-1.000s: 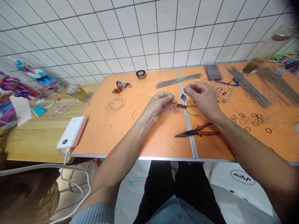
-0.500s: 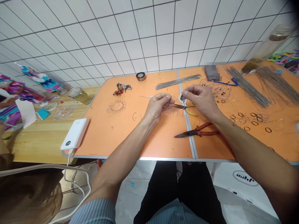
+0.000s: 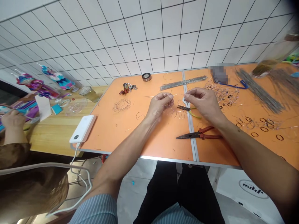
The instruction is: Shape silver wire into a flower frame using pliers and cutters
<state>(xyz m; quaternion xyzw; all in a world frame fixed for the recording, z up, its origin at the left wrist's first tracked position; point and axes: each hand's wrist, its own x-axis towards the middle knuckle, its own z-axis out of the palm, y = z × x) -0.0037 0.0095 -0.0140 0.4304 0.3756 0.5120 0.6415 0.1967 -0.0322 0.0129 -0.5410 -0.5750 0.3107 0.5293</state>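
My left hand [image 3: 158, 105] is closed in a pinch on a thin wire [image 3: 178, 94], which arcs across to my right hand [image 3: 203, 101]. The fingertips of my right hand are pinched on the wire's other end. Below the hands hang or lie several fine wire loops [image 3: 178, 115]; I cannot tell whether they join the held wire. Small pliers with yellow-green handles [image 3: 184, 108] lie just under my hands. Nearer to me are long-nose pliers with red handles [image 3: 193, 135]. A looped wire ring [image 3: 121, 105] lies left of my left hand.
A bundle of straight wires [image 3: 183, 83], a tape roll [image 3: 146, 77] and keys [image 3: 128, 88] lie towards the wall. Dark rings [image 3: 264, 129] and tangled wire [image 3: 225, 92] are on the right. A white power bank [image 3: 83, 129] sits at the left edge. A co-worker's hand [image 3: 13, 119] is far left.
The view has swung slightly left, bringing a co-worker's hand into sight. My hands stay close together, and the wire between them now shows as an arc.
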